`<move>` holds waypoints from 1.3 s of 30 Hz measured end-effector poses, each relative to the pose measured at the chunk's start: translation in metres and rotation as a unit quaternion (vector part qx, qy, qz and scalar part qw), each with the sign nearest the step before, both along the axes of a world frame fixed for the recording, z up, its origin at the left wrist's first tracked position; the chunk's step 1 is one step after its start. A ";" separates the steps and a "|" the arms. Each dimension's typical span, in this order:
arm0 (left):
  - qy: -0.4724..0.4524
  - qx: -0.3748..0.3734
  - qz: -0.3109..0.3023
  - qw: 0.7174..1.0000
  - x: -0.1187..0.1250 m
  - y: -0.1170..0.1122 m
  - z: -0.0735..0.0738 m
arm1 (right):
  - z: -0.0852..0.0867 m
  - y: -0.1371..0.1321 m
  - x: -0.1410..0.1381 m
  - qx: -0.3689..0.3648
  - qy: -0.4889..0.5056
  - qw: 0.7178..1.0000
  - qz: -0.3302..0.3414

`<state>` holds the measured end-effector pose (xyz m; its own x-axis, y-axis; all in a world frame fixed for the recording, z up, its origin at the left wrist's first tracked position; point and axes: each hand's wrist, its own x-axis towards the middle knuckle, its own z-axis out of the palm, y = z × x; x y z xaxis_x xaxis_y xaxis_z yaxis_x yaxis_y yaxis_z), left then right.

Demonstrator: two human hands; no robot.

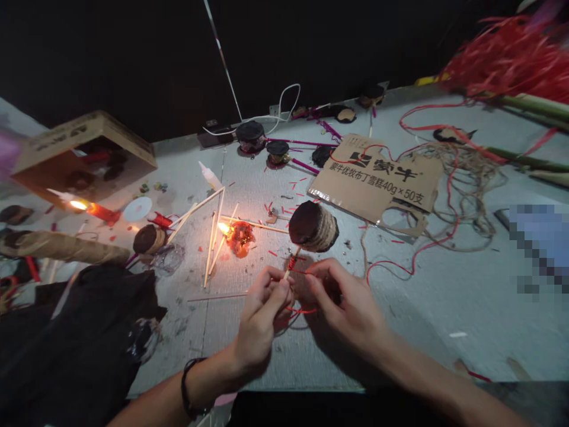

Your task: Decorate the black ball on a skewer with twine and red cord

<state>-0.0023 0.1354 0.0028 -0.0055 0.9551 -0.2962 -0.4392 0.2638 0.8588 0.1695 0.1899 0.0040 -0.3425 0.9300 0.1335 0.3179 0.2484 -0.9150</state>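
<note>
Pinched in my left hand (pixel 264 314) is a thin wooden stick (pixel 287 274). At the stick's upper end sits a small drum-like piece (pixel 313 226) with a black cover and twine wound round its side. Red cord (pixel 292 261) is wrapped about the stick just below that piece. My right hand (pixel 344 293) grips a strand of the cord between thumb and fingertips, to the right of the stick. A loose loop of the same cord (pixel 302 311) hangs beneath both hands.
A small flame burns at a melted red wax puddle (pixel 240 238); a lit red candle (pixel 103 212) lies left. Wooden sticks (pixel 208 249), a cardboard sheet (pixel 377 184), tangled twine (pixel 471 184), black cloth (pixel 89 332), a cardboard box (pixel 84 148) and finished-looking drum pieces (pixel 251 136) surround my hands.
</note>
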 end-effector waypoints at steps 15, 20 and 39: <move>-0.038 0.001 -0.006 0.999 0.005 0.000 0.000 | 0.000 0.001 -0.001 0.001 -0.011 1.000 0.019; -0.042 0.001 -0.009 0.999 0.005 0.002 0.000 | 0.002 0.002 -0.001 0.011 -0.014 1.000 0.021; -0.034 -0.009 -0.003 0.999 0.006 0.002 -0.005 | 0.004 -0.002 0.001 0.067 -0.004 0.998 0.020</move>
